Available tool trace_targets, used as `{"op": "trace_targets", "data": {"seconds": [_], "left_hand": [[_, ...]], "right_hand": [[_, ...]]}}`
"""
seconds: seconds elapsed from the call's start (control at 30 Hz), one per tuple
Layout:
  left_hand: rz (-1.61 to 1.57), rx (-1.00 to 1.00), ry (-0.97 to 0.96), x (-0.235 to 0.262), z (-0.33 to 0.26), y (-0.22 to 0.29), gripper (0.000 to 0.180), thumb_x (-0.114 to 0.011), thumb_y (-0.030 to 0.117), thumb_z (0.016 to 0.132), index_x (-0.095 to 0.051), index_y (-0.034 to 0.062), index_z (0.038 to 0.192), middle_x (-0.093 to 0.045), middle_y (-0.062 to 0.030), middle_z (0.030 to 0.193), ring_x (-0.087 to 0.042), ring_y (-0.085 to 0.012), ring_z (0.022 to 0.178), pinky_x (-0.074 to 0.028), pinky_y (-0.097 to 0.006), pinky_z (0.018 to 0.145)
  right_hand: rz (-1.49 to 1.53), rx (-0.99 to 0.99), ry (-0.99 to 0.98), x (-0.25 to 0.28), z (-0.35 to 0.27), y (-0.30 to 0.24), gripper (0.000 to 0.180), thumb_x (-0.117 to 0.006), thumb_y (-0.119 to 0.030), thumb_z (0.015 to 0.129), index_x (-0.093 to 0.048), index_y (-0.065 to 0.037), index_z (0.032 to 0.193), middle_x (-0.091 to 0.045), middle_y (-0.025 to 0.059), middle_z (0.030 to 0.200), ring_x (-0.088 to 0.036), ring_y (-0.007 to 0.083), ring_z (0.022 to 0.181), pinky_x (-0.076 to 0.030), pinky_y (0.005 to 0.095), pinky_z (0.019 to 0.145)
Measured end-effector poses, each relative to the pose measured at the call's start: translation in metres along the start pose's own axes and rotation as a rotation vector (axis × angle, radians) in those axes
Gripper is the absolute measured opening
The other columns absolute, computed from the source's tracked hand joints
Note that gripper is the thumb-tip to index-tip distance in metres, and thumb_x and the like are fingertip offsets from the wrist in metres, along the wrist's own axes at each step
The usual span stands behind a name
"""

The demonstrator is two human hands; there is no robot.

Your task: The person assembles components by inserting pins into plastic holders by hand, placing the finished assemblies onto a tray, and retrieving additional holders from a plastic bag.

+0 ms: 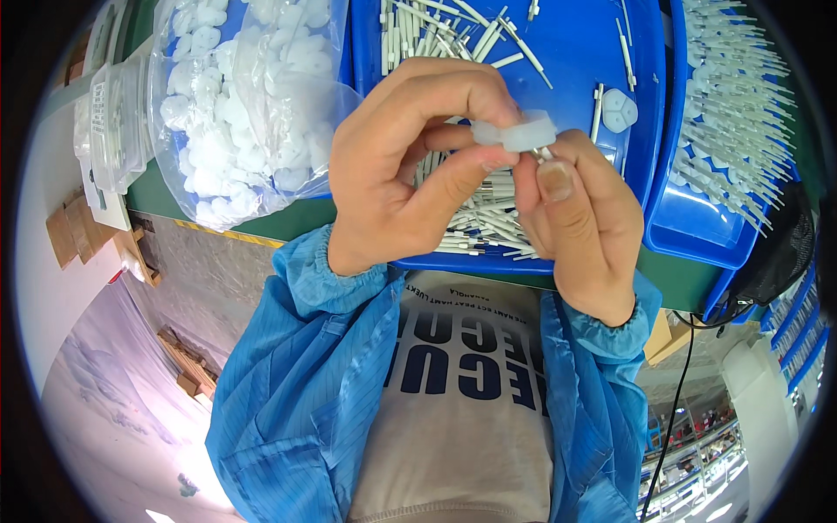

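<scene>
Above the blue tray, my left hand (401, 170) pinches a translucent white plastic cap (527, 134) between thumb and fingers. My right hand (580, 218) is closed close beside it, thumb and forefinger gripping a thin rod (544, 154) whose metallic end shows just under the cap. Most of that rod is hidden by my fingers, and I cannot tell whether it sits inside the cap. White rods with metal tips (488, 213) lie heaped in the tray below my hands. A loose three-lobed white cap (620, 111) rests in the tray, right of my hands.
At the left, a clear plastic bag (288, 131) holds many white caps. The blue tray (575, 52) contains more scattered rods. On the right, another blue tray (697, 235) is packed with caps fitted on rods. A clear plastic box (118, 131) stands far left; a black cable (678, 401) hangs at right.
</scene>
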State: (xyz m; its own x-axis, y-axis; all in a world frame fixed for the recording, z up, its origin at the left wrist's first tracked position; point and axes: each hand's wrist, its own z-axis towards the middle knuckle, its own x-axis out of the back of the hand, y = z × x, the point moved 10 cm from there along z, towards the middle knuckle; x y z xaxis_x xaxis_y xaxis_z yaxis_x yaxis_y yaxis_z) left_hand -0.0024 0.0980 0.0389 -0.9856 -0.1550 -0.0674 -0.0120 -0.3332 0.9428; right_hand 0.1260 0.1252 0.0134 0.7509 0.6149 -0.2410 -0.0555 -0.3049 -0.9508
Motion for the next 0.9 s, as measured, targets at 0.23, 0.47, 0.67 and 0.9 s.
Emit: {"op": "trace_targets", "data": {"seconds": [0.23,0.47,0.67,0.9], "left_hand": [[0.32,-0.179,0.02,-0.005,0.004,0.023,0.024,-0.075,-0.002,0.078,-0.067,-0.0029,0.1,-0.067,-0.0162,0.097,-0.068,-0.0228,0.087,-0.058,-0.029,0.072],[0.308,-0.182,0.104,-0.002,-0.002,0.031,0.026,-0.079,0.003,0.075,-0.069,-0.0013,0.097,-0.068,-0.0159,0.094,-0.068,-0.0242,0.085,-0.056,-0.031,0.072],[0.121,-0.191,-0.041,0.0,-0.003,0.029,0.036,-0.081,0.014,0.08,-0.059,-0.0043,0.102,-0.056,-0.0201,0.112,-0.068,-0.0332,0.093,-0.059,-0.039,0.084],[0.363,-0.201,-0.164,-0.005,0.013,0.029,0.041,-0.089,0.005,0.064,-0.069,-0.0007,0.099,-0.056,-0.018,0.113,-0.069,-0.0258,0.091,-0.059,-0.031,0.079]], "right_hand": [[-1.051,0.52,0.199,-0.015,-0.016,-0.052,0.016,-0.063,-0.001,0.09,-0.063,-0.001,0.106,-0.069,0.0131,0.082,-0.066,0.0214,0.058,-0.049,0.028,0.052],[-0.957,0.607,0.262,-0.021,-0.02,-0.058,0.022,-0.064,0.001,0.087,-0.064,0.001,0.109,-0.072,0.015,0.086,-0.07,0.0263,0.062,-0.052,0.0301,0.054],[-0.815,0.794,0.275,-0.011,-0.027,-0.051,0.033,-0.075,-0.006,0.076,-0.065,0.002,0.107,-0.062,0.0104,0.079,-0.059,0.0234,0.058,-0.047,0.0348,0.049],[-0.929,0.598,0.179,0.005,-0.011,-0.051,0.028,-0.073,-0.002,0.071,-0.07,-0.003,0.099,-0.057,0.0098,0.089,-0.052,0.0243,0.075,-0.042,0.0332,0.063]]}}
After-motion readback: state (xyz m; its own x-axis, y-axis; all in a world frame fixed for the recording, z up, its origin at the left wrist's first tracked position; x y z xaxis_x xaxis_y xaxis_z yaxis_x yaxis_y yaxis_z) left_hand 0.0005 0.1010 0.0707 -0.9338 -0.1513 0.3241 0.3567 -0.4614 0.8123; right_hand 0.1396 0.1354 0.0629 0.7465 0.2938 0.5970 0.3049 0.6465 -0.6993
